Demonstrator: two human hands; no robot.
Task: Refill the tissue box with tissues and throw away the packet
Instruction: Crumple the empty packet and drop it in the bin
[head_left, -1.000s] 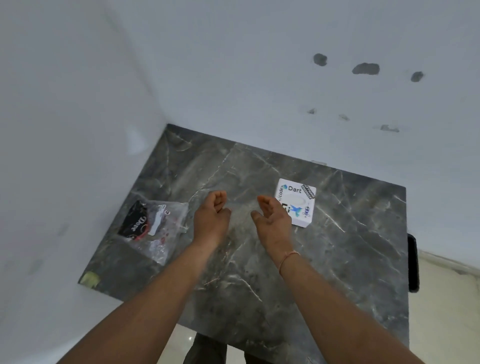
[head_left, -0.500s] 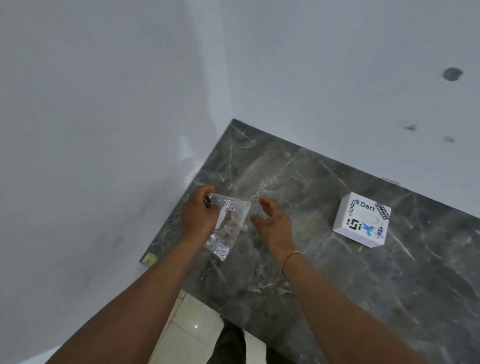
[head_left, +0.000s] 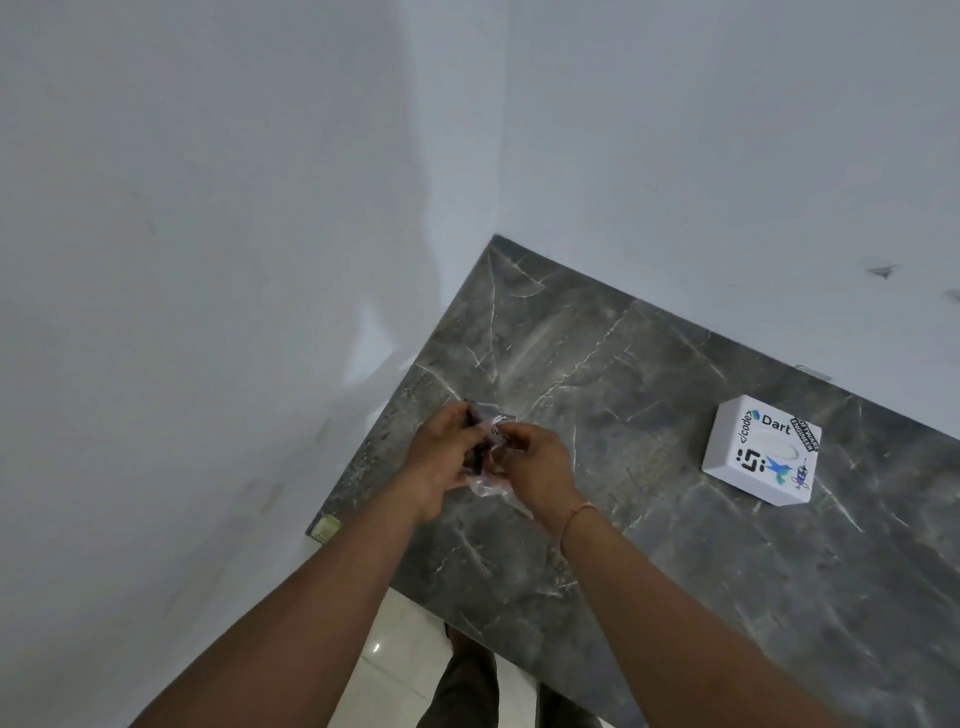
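A clear plastic packet (head_left: 489, 457) with dark print is bunched up between both hands, lifted above the left side of the table. My left hand (head_left: 441, 460) grips its left side and my right hand (head_left: 537, 470) pinches its right side; most of the packet is hidden by my fingers. The white square tissue box (head_left: 761, 449), covered in stickers with an oval slot on top, sits on the table well to the right of my hands.
The dark grey marble table (head_left: 675, 571) fits into a corner of white walls (head_left: 208, 260). A small yellowish patch (head_left: 325, 529) marks its front left corner. Pale floor tiles (head_left: 400, 665) and my legs show below the table's front edge.
My left hand took the packet from the table's left side and lifted it. My right hand then closed on it too, crumpling it. The view has swung left.
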